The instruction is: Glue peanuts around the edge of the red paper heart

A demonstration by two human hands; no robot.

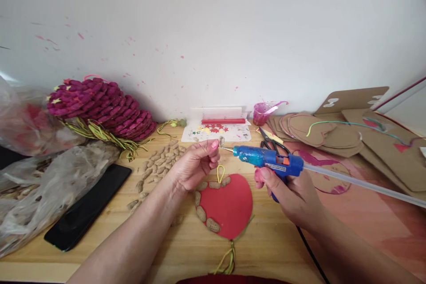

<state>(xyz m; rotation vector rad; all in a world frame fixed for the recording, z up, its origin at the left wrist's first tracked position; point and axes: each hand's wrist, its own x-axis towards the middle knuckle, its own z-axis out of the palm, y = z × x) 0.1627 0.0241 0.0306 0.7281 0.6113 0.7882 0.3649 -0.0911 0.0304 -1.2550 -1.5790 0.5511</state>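
Pinched in the fingers of my left hand (pixel 199 162) is a peanut (pixel 222 141), held up at the nozzle of a glue gun. My right hand (pixel 296 193) grips the blue glue gun (pixel 266 159) by its handle, and a long clear glue stick (pixel 359 182) sticks out of its back. Below both hands lies a red heart (pixel 229 206) with several peanuts along its left and upper edge. A yellow loop (pixel 220 173) stands at its top, and a yellow-green tassel (pixel 229 261) hangs from its point.
Loose peanuts (pixel 159 162) lie left of my left hand, near a black phone (pixel 88 206) and plastic bags (pixel 63 191). Stacked purple hearts (pixel 103 106) lean at the wall. Scissors (pixel 273 142), a pink cup (pixel 261 113) and cardboard pieces (pixel 333 135) are at the right.
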